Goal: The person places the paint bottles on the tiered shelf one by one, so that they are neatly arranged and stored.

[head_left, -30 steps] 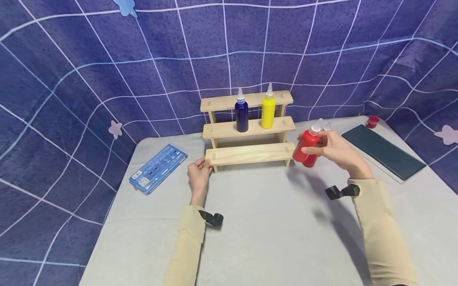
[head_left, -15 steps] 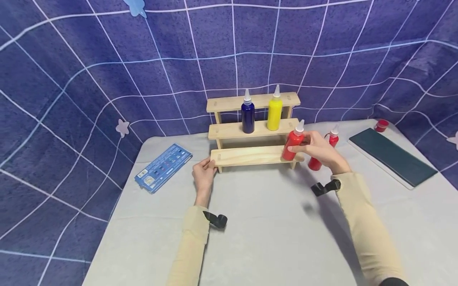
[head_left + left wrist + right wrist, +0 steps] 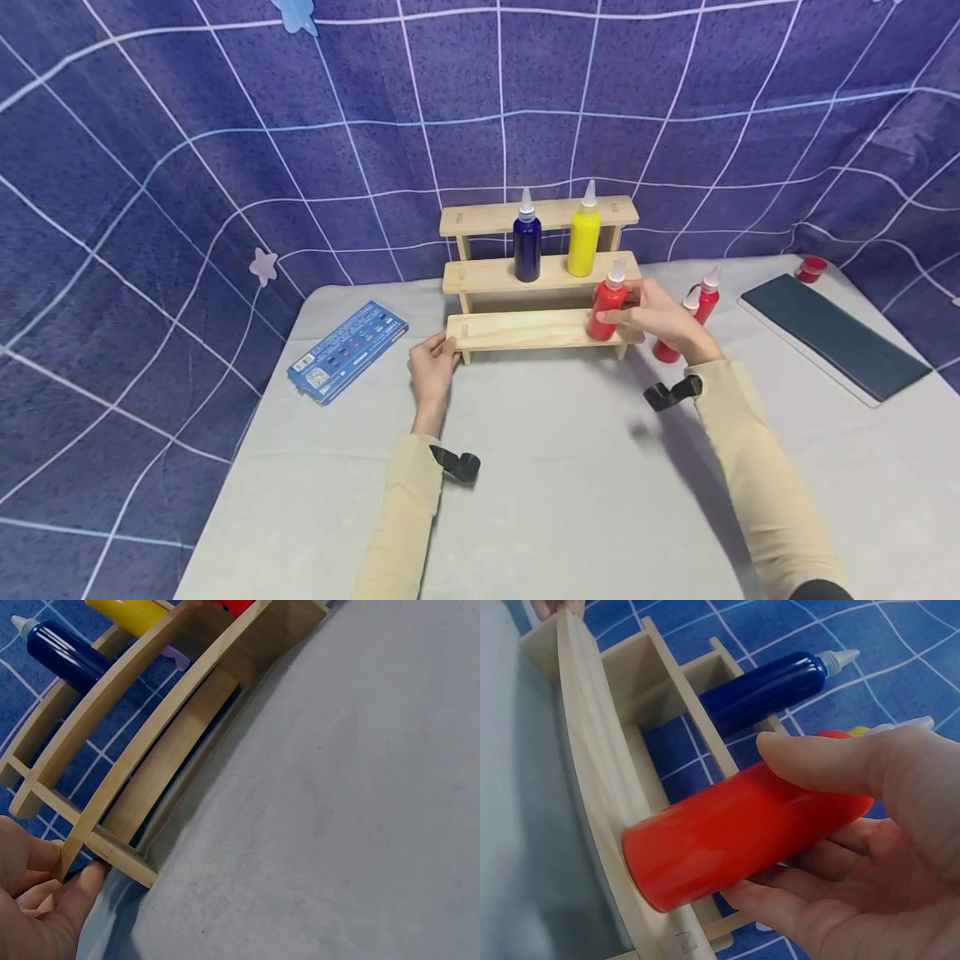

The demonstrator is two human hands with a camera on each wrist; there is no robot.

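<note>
My right hand [image 3: 660, 318] holds a red squeeze bottle [image 3: 606, 312] with a white nozzle, thumb on one side and fingers on the other. The bottle's base is at the right end of the lowest step of a three-step wooden display rack [image 3: 525, 330]; in the right wrist view the red bottle [image 3: 720, 832] appears to touch the step. My left hand [image 3: 432, 367] pinches the rack's lower left end, thumb and fingers seen at the corner in the left wrist view. On the middle step stand a dark blue bottle [image 3: 527, 248] and a yellow bottle [image 3: 584, 242].
Two more red bottles stand right of the rack, one red bottle [image 3: 708, 298] farther back, the nearer bottle [image 3: 666, 351] partly hidden by my right hand. A dark green board [image 3: 836, 336] and small red tub [image 3: 812, 268] lie far right. A blue printed box [image 3: 348, 352] lies left.
My right hand has carried the red bottle left, from above the table onto the lowest step, and brought it upright. My left hand stays at the rack's end. The head view has shifted slightly.
</note>
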